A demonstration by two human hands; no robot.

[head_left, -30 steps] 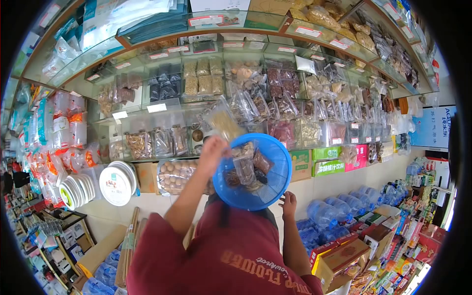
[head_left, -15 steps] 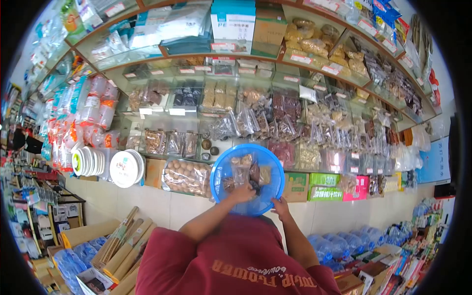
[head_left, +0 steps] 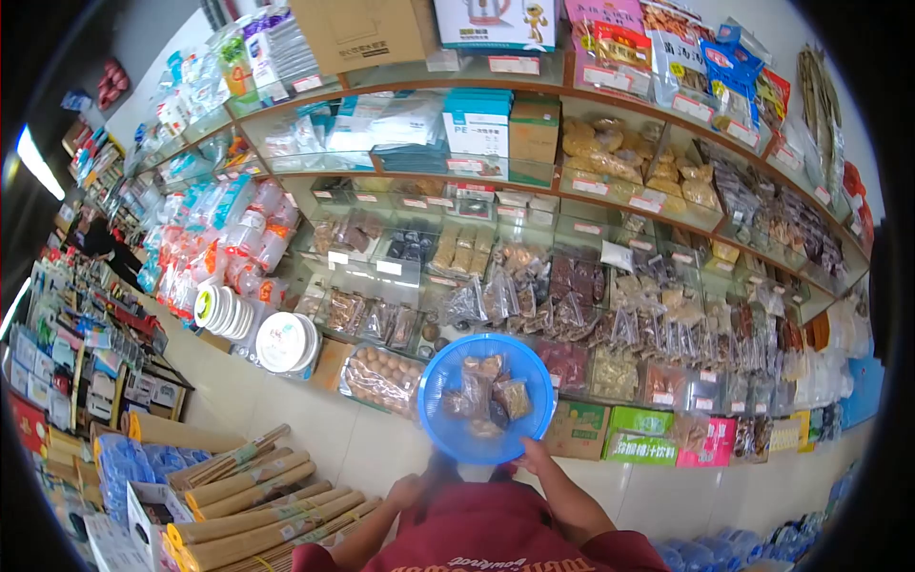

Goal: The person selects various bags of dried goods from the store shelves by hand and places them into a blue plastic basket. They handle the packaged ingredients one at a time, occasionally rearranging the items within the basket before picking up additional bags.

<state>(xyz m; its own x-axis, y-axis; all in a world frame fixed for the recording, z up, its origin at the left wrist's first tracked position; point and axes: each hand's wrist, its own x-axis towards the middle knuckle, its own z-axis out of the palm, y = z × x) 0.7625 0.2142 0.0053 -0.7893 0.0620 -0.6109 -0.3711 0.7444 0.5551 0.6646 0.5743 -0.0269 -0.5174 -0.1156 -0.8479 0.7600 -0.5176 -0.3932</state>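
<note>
The blue plastic basin [head_left: 434, 434] is in front of the shelves, with several clear packets of dried goods [head_left: 486, 391] lying inside it. My right hand [head_left: 530, 458] grips the basin's near right rim. Down beside the dark red shirt, below and left of the basin, is my left hand [head_left: 408, 491]; it touches nothing that I can make out, and its fingers are too unclear to read.
Shelves [head_left: 381, 172] of bagged dried goods stretch across the front. A bag of round brown items [head_left: 381, 378] and white lids [head_left: 286, 341] stand along the lower edge. Rolled mats [head_left: 257, 520] lie at the lower left, and green boxes [head_left: 640, 435] stand right of the basin.
My left hand has come out of the basin and down to the left. The packets inside lie uncovered. The view has tilted up and turned, so the shelves appear lower and further right.
</note>
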